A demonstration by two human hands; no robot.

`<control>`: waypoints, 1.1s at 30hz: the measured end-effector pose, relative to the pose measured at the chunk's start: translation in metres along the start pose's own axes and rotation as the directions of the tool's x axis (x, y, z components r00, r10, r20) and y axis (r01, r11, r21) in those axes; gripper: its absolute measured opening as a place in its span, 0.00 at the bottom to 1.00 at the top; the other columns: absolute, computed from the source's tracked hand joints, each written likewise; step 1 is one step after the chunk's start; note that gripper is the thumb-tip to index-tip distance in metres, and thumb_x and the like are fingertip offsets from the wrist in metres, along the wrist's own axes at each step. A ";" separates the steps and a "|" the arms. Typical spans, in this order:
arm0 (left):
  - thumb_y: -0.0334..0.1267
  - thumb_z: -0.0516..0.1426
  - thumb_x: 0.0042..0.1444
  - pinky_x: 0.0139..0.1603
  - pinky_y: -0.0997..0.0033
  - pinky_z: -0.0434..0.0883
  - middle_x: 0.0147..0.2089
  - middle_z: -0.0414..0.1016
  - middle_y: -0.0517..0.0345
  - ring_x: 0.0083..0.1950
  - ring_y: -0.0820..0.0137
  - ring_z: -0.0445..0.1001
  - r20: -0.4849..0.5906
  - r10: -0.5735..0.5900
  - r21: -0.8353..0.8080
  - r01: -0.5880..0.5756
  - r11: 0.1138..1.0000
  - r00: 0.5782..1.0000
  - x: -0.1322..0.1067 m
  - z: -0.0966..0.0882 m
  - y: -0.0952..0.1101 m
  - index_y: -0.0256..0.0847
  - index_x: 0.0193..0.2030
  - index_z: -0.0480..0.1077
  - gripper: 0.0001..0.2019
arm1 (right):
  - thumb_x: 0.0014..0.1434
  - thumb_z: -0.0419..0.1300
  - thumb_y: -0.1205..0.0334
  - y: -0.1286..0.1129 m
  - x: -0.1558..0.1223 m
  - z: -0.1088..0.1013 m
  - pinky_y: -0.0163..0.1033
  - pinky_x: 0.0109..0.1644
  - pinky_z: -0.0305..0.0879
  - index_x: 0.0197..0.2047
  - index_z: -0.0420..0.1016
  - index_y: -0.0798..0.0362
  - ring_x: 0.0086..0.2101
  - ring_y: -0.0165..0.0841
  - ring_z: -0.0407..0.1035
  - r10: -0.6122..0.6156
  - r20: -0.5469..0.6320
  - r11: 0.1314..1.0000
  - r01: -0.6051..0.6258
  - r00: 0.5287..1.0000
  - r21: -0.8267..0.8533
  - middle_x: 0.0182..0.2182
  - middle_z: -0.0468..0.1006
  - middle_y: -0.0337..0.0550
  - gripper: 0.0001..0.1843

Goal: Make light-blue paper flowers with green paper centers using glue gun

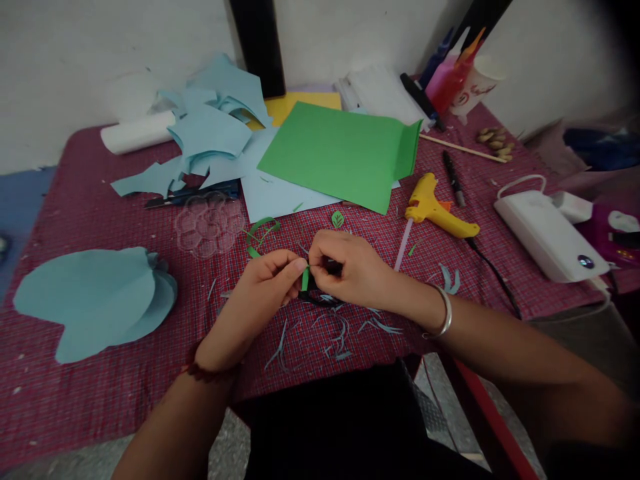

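Note:
Near the table's front middle, my left hand (263, 287) pinches a small green paper strip (305, 279) between thumb and fingers. My right hand (353, 265) meets it from the other side, fingertips closed on the strip's upper end. Just beyond my hands lies a small green paper leaf (338, 219) with cut-out veins. A curled green paper offcut (254, 252) rests past my left hand. Under my hands is a black object, mostly hidden, probably scissors handles. Thin blue paper slivers (343, 333) are scattered in front of it.
A stack of blue paper petals (95, 293) lies left, near a clear flower-shaped plastic piece (210, 225). Behind are blue paper scraps (213, 133) and green sheets (335, 153). At right are a yellow glue gun (437, 210), a black marker (453, 179) and a white power box (550, 233).

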State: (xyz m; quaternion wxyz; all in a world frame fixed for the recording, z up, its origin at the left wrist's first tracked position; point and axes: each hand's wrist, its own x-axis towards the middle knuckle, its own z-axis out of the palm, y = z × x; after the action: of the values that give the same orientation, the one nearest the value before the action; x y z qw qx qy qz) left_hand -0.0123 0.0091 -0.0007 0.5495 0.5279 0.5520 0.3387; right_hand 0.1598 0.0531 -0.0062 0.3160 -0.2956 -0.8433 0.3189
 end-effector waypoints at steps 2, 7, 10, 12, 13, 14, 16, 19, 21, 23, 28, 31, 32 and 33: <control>0.43 0.54 0.60 0.19 0.77 0.56 0.19 0.63 0.66 0.19 0.79 0.58 0.007 -0.034 -0.066 0.035 0.997 0.999 0.001 0.000 -0.002 0.40 0.23 0.64 0.16 | 0.55 0.52 0.73 -0.001 0.000 -0.002 0.39 0.37 0.53 0.28 0.62 0.52 0.30 0.30 0.60 -0.086 0.017 0.986 0.088 0.996 -0.142 0.27 0.66 0.38 0.07; 0.41 0.55 0.61 0.20 0.77 0.55 0.19 0.62 0.66 0.20 0.79 0.57 -0.029 -0.009 -0.058 0.008 0.998 1.000 -0.001 0.000 -0.001 0.40 0.24 0.64 0.14 | 0.58 0.54 0.71 0.000 0.000 -0.005 0.38 0.38 0.55 0.30 0.64 0.53 0.31 0.30 0.62 -0.047 0.046 0.997 0.049 0.998 -0.061 0.28 0.68 0.38 0.06; 0.38 0.53 0.61 0.23 0.76 0.57 0.21 0.62 0.66 0.22 0.78 0.59 -0.068 0.106 0.129 -0.096 0.987 0.992 -0.002 -0.001 0.003 0.39 0.25 0.65 0.13 | 0.57 0.55 0.69 0.002 0.001 -0.004 0.34 0.32 0.56 0.29 0.64 0.53 0.27 0.27 0.61 0.106 0.051 0.977 -0.113 0.993 0.180 0.26 0.67 0.34 0.05; 0.35 0.53 0.61 0.26 0.75 0.58 0.22 0.63 0.65 0.24 0.77 0.61 -0.085 0.234 0.294 -0.200 0.935 0.969 -0.004 0.000 0.005 0.39 0.26 0.66 0.12 | 0.56 0.55 0.68 0.003 0.002 -0.003 0.33 0.30 0.55 0.29 0.64 0.53 0.25 0.26 0.59 0.191 0.079 0.924 -0.206 0.978 0.322 0.24 0.65 0.33 0.05; 0.34 0.53 0.61 0.27 0.74 0.59 0.23 0.64 0.64 0.25 0.76 0.62 -0.083 0.303 0.369 -0.253 0.894 0.950 -0.004 0.000 0.006 0.39 0.27 0.66 0.11 | 0.56 0.55 0.67 0.004 0.003 -0.003 0.33 0.29 0.56 0.29 0.64 0.53 0.25 0.26 0.59 0.218 0.103 0.893 -0.241 0.971 0.381 0.24 0.65 0.33 0.05; 0.33 0.53 0.60 0.28 0.74 0.59 0.24 0.64 0.64 0.26 0.76 0.63 -0.073 0.367 0.433 -0.302 0.849 0.928 -0.005 0.001 0.007 0.39 0.28 0.67 0.10 | 0.55 0.56 0.66 0.004 0.004 -0.002 0.33 0.29 0.56 0.29 0.64 0.53 0.25 0.26 0.59 0.234 0.128 0.863 -0.267 0.964 0.430 0.24 0.65 0.32 0.04; 0.32 0.53 0.60 0.29 0.73 0.60 0.25 0.66 0.63 0.28 0.75 0.64 -0.048 0.460 0.518 -0.372 0.770 0.886 -0.006 0.002 0.008 0.39 0.29 0.68 0.08 | 0.54 0.56 0.65 0.005 0.005 -0.002 0.33 0.28 0.56 0.29 0.64 0.53 0.24 0.25 0.58 0.244 0.172 0.819 -0.298 0.954 0.491 0.23 0.65 0.32 0.04; 0.32 0.53 0.60 0.29 0.73 0.60 0.26 0.67 0.62 0.28 0.75 0.64 -0.064 0.458 0.495 -0.370 0.786 0.887 -0.006 0.003 0.007 0.39 0.29 0.68 0.08 | 0.54 0.55 0.67 0.003 0.004 -0.002 0.33 0.27 0.55 0.28 0.62 0.52 0.23 0.25 0.57 0.231 0.128 0.848 -0.264 0.964 0.459 0.22 0.63 0.32 0.05; 0.34 0.53 0.61 0.27 0.75 0.60 0.23 0.65 0.64 0.25 0.76 0.63 -0.085 0.337 0.363 -0.286 0.887 0.937 -0.005 0.004 0.005 0.39 0.28 0.67 0.10 | 0.53 0.54 0.69 0.002 0.003 -0.001 0.34 0.29 0.55 0.27 0.62 0.52 0.24 0.26 0.58 0.165 0.032 0.935 -0.167 0.986 0.312 0.23 0.64 0.33 0.05; 0.36 0.53 0.61 0.23 0.76 0.59 0.22 0.64 0.65 0.23 0.77 0.61 -0.072 0.185 0.184 -0.170 0.968 0.980 -0.002 0.003 0.003 0.39 0.27 0.66 0.11 | 0.53 0.54 0.72 0.001 0.001 -0.001 0.35 0.33 0.55 0.28 0.62 0.52 0.27 0.27 0.59 0.039 -0.026 0.995 -0.036 0.999 0.088 0.25 0.65 0.34 0.06; 0.39 0.54 0.61 0.20 0.79 0.57 0.21 0.64 0.66 0.21 0.80 0.59 -0.030 0.039 -0.075 -0.041 0.996 0.999 0.000 0.002 -0.002 0.40 0.26 0.66 0.12 | 0.58 0.51 0.73 0.000 -0.001 -0.003 0.40 0.38 0.53 0.29 0.63 0.53 0.31 0.31 0.60 -0.174 0.001 0.953 0.169 0.985 -0.252 0.27 0.67 0.39 0.08; 0.37 0.55 0.60 0.21 0.78 0.56 0.21 0.62 0.67 0.21 0.80 0.58 -0.065 0.060 -0.027 -0.062 0.998 0.996 -0.001 0.002 0.001 0.39 0.26 0.66 0.11 | 0.59 0.53 0.71 0.001 0.000 -0.004 0.39 0.38 0.55 0.31 0.64 0.53 0.31 0.30 0.62 -0.126 0.013 0.979 0.126 0.992 -0.157 0.28 0.68 0.38 0.06; 0.36 0.55 0.60 0.22 0.78 0.56 0.21 0.62 0.67 0.21 0.80 0.58 -0.081 0.081 0.015 -0.080 0.997 0.993 -0.001 0.002 0.002 0.39 0.26 0.66 0.11 | 0.58 0.54 0.71 0.001 0.000 -0.004 0.38 0.37 0.55 0.31 0.65 0.53 0.30 0.29 0.62 -0.077 0.015 0.994 0.078 0.997 -0.079 0.28 0.68 0.37 0.05; 0.35 0.55 0.59 0.23 0.78 0.57 0.21 0.62 0.67 0.22 0.79 0.59 -0.092 0.111 0.065 -0.106 0.992 0.989 -0.002 0.001 0.003 0.39 0.26 0.66 0.11 | 0.57 0.55 0.70 0.002 0.000 -0.004 0.36 0.35 0.56 0.31 0.65 0.53 0.29 0.28 0.62 -0.019 0.021 1.000 0.019 1.000 0.004 0.27 0.68 0.36 0.04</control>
State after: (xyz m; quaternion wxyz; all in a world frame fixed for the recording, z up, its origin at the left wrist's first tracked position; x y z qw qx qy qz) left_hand -0.0106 0.0077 0.0028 0.4871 0.5564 0.5580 0.3765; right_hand 0.1629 0.0557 -0.0051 0.3105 -0.2835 -0.8488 0.3206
